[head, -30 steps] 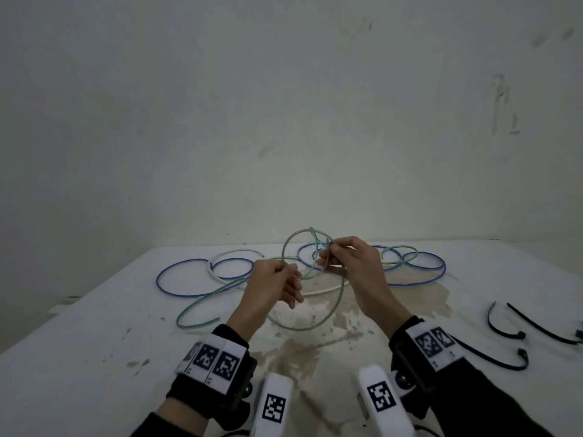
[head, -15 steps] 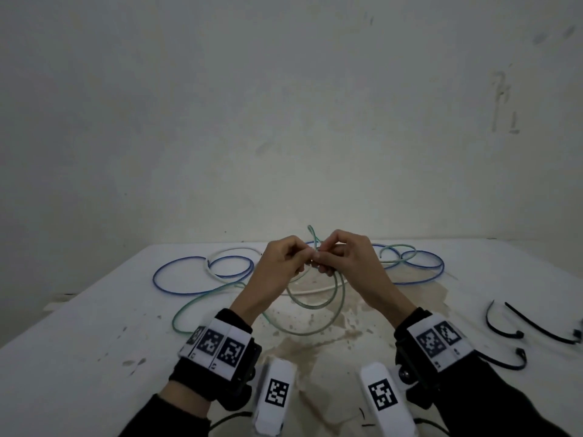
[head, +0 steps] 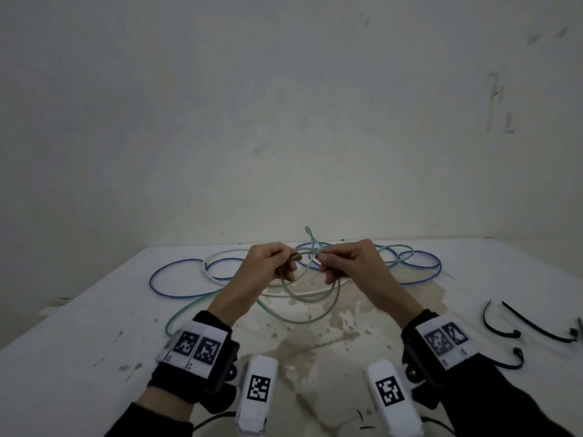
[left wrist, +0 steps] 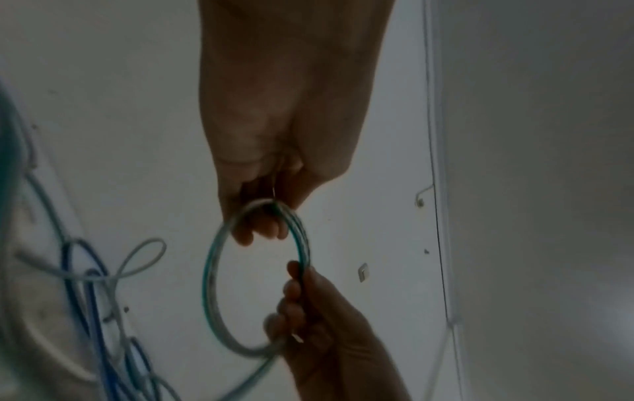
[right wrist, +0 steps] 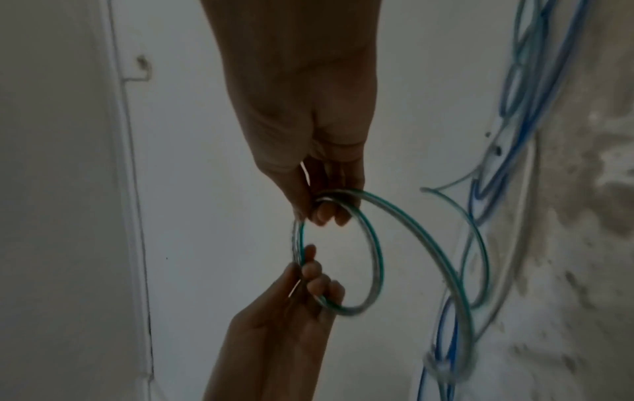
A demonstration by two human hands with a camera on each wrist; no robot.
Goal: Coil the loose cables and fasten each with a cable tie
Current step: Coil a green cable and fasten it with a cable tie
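Stained white table [head: 94, 357] against bare wall [head: 284, 105]

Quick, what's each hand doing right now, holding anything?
Left hand: fingers curled, pinching the green cable coil.
Right hand: fingers curled, pinching the same coil.

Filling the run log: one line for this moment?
left hand grips green cable | right hand grips same coil | cable ties untouched

My left hand [head: 268, 268] and right hand [head: 353, 263] pinch the green cable [head: 310, 305]; its loops hang below my grip over the table [head: 79, 357].
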